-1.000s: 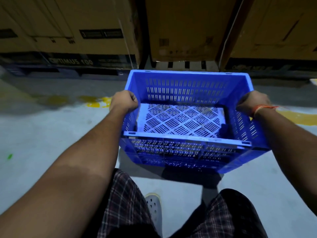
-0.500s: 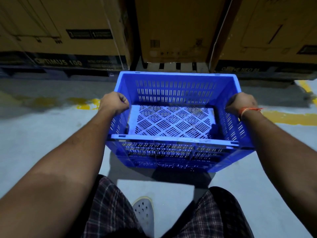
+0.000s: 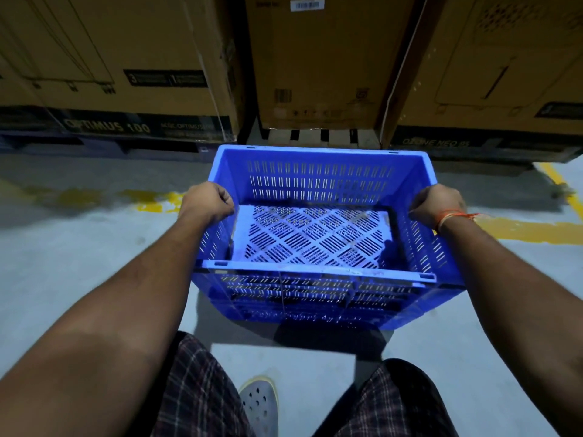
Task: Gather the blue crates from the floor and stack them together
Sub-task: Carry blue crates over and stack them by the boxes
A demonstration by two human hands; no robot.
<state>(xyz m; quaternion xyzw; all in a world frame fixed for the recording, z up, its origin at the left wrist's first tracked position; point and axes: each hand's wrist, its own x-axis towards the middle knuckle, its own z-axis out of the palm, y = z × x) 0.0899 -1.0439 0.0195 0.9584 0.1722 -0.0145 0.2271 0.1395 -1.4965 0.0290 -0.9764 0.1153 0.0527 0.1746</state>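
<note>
We carry the blue slotted plastic crate (image 3: pixel 318 234) clear of the grey concrete floor (image 3: pixel 79 263), left hand (image 3: pixel 206 201) and right hand (image 3: pixel 437 201) clenched on its side rims; the stacked brown cardboard cartons (image 3: pixel 318 64) now loom closer, with no other crates in sight.

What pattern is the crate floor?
Diamond grid of slotted squares, pale blue, on the crate floor; head view.

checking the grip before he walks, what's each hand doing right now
Left hand: closed on the left rim of the blue crate.
Right hand: closed on the crate's right rim.
</note>
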